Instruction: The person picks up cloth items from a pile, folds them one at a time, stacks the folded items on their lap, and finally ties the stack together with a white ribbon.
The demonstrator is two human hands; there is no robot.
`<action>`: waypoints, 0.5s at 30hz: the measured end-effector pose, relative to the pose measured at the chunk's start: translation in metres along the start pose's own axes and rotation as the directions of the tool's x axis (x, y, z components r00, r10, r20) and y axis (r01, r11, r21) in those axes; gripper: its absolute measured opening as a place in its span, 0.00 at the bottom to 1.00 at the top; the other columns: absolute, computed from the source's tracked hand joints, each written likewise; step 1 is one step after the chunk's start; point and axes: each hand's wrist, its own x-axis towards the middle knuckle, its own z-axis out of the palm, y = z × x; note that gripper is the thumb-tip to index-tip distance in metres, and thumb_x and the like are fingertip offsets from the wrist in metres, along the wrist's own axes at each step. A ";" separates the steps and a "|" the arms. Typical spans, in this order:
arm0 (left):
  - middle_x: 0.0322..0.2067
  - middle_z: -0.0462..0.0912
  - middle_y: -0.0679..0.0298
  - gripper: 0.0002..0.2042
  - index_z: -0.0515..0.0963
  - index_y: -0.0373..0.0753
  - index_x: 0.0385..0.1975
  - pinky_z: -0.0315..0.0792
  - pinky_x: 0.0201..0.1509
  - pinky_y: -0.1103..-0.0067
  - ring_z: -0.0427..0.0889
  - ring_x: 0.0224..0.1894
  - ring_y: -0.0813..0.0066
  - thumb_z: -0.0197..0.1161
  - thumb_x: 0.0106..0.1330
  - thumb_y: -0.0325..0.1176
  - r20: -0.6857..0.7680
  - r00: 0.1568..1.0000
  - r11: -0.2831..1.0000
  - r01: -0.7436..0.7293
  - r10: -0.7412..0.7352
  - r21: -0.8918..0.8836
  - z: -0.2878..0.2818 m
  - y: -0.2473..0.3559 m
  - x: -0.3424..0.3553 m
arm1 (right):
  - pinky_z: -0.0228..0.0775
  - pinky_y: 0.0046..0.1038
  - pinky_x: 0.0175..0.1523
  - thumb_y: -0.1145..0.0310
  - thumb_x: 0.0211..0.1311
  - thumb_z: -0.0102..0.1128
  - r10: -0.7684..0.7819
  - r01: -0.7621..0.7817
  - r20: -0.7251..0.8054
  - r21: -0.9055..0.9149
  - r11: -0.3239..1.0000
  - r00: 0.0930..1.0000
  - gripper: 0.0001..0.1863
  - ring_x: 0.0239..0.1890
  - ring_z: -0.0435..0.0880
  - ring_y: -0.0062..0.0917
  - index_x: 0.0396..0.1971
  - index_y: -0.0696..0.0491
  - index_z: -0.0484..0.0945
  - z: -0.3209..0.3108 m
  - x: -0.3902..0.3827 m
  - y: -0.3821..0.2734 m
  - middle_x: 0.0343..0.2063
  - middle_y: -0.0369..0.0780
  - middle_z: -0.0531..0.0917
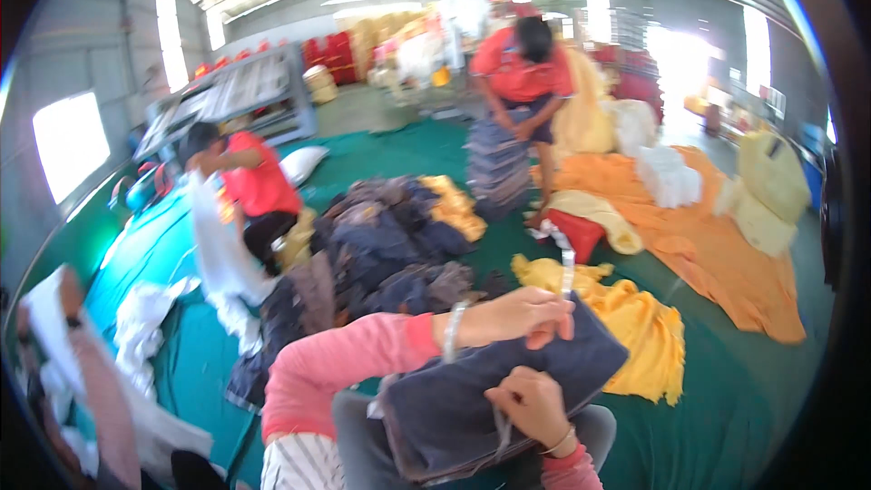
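Observation:
Across my lap lies a folded bundle of dark navy cloth (445, 413). My left hand (522, 316) reaches over its far side, fingers pinched on a white strip (569, 263) that stands up past the fingertips. Resting on top of the bundle, my right hand (535, 406) is curled closed at a pale strip (502, 431) that runs down the bundle's near side. Whether the two strips are one piece is hidden by my hands.
A heap of dark cloths (390, 236) lies ahead on the green floor sheet (717, 408), yellow cloth (649, 336) to the right, orange cloth (689, 236) beyond. One co-worker (259, 177) crouches with white cloth; another (517, 73) bends over a dark stack (497, 163). Someone's arm (104, 381) shows at left.

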 end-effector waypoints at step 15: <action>0.15 0.70 0.65 0.14 0.71 0.37 0.29 0.64 0.27 0.81 0.70 0.19 0.76 0.43 0.70 0.39 0.012 1.000 0.984 0.007 -0.009 0.179 0.054 -0.054 -0.041 | 0.50 0.21 0.20 0.60 0.57 0.58 0.016 0.071 -0.318 0.260 0.963 0.948 0.23 0.13 0.62 0.18 0.11 0.58 0.64 -0.005 -0.047 -0.005 0.10 0.36 0.66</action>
